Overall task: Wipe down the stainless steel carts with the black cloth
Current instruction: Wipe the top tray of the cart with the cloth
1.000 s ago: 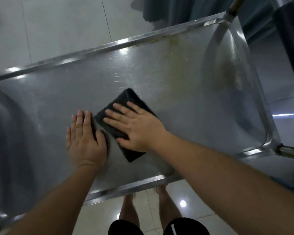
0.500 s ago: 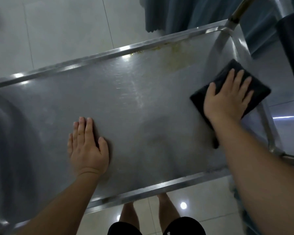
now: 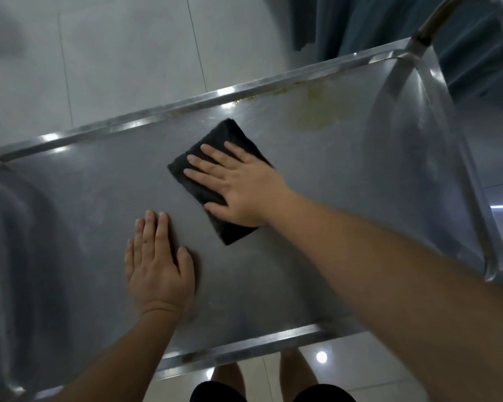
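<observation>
While the right hand [image 3: 246,187] lies flat on the black cloth [image 3: 215,181], fingers straight and slightly spread, palm down, it presses the folded cloth against the cart top [image 3: 346,198] and we are right in the thick of the wipe. That cloth sits around the middle of the steel surface, closer to the far edge than the near one, one corner poking toward the far rim [image 3: 186,104] and another sticking out below the wrist. Over on the other side, the left hand [image 3: 157,265] is planted palm down on bare steel, fingers straight and held close together, thumb off to the side, gripping nothing; it rests nearer the near edge, just beside the cloth but not touching it. Up toward the far right corner, a yellowish stain [image 3: 314,114] spreads across the metal, with crusty bits running along the far rim next to it, and the cloth lies near that patch without covering it. A curved handle [image 3: 436,21] rises from the far right corner. Pale floor tiles [image 3: 114,53] show beyond the far rim, blue fabric [image 3: 360,21] hangs at the top right, and the person's legs [image 3: 230,378] peek out below the near rim [image 3: 244,346]
</observation>
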The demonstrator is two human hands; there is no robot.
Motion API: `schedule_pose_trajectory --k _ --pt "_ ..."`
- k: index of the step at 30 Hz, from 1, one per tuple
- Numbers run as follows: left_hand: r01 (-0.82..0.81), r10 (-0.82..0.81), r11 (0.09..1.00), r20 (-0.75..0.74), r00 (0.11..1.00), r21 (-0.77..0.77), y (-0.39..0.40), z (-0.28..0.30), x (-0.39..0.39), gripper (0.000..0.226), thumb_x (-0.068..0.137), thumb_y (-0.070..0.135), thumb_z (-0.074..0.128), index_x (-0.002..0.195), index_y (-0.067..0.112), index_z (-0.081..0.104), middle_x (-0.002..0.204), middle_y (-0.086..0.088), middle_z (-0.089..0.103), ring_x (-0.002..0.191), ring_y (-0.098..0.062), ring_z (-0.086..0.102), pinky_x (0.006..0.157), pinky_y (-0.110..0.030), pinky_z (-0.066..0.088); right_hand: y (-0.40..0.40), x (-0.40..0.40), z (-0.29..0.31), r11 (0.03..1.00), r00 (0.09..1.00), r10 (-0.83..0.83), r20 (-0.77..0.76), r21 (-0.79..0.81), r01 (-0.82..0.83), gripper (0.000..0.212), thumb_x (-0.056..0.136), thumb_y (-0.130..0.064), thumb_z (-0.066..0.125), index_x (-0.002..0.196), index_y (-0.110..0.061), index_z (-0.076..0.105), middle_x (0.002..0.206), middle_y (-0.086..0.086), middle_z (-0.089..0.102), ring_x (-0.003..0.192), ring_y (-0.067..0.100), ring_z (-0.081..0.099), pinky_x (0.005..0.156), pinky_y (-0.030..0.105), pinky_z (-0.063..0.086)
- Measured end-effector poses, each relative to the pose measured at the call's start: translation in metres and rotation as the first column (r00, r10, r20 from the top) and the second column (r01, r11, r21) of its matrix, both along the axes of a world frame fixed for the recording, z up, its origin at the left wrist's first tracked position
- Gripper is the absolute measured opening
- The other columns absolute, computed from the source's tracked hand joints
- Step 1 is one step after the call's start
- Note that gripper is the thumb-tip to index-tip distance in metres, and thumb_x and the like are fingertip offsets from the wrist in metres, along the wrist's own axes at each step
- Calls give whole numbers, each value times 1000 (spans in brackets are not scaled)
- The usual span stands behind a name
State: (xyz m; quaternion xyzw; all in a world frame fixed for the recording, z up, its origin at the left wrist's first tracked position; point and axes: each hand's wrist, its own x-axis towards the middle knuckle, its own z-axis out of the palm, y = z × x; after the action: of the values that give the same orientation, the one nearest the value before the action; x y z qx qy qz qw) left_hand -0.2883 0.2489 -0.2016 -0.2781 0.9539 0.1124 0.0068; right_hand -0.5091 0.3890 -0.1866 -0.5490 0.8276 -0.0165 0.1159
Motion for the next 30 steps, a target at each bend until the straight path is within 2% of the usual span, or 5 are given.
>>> schedule_pose_trajectory --k 8,14,16,24,30 --pt "3 -3 1000 -15 1000 -6 -1 -4 1 74 98 41 37 168 22 24 176 -1 19 163 -18 9 132 -44 8 130 -125 12 884 884 -464 -57 31 466 78 95 -66 28 165 -33 16 173 -6 12 160 20 9 128 46 6" --pt "0 0 1000 -5 1000 0 -1 -3 1 74 97 42 36 167 20 25 176 -2 19 163 -19 9 131 -48 11 163 -140 9 165 166 -978 -125 17 986 84 94 -64 14 166 -21 10 174 3 3 160 28 -3 127 54 1" --pt "2 -2 1000 -9 1000 -4 -1 -3 1 74 97 42 37 167 19 26 176 -2 19 163 -19 10 131 -48 12 125 -128 9 85 84 -995 -47 -14 996 82 96 -59 18 166 -16 11 174 7 4 160 31 -1 127 56 2" --pt "-1 1 1000 0 1000 -9 -1 -5 0 74 98 44 37 168 21 25 176 -1 19 163 -18 9 131 -48 12 -52 -35 11 531 533 -846 30 -50 846 82 100 -56 24 166 -11 5 174 8 1 160 31 -1 127 53 3" --pt "-8 8 1000 -6 1000 -22 -1 -7 -1 75 98 44 38 168 21 25 175 0 19 163 -16 9 131 -45 10 -101 -16 7 976 973 -218 74 10 218 74 104 -58 22 166 -25 1 173 -6 -6 159 20 -12 127 48 -7"
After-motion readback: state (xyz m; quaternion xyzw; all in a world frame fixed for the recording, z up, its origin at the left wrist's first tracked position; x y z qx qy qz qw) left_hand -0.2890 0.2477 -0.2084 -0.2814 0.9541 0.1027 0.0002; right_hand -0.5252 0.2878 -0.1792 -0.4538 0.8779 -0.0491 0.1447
